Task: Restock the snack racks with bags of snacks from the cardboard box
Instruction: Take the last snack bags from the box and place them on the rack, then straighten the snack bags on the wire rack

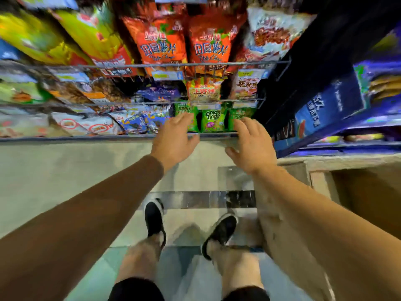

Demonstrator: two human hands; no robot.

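Both hands' fingers spread, holding nothing: left hand (174,137); right hand (251,144).

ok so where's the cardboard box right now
In the head view the cardboard box sits on the floor at the right edge, beside the right forearm and below the blue shelf unit.

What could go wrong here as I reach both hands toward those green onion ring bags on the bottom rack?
1. The left hand and right hand flank the upright green onion ring bags; a nudge might tip them.
2. The cardboard box sits close by the right foot, perhaps a trip hazard.
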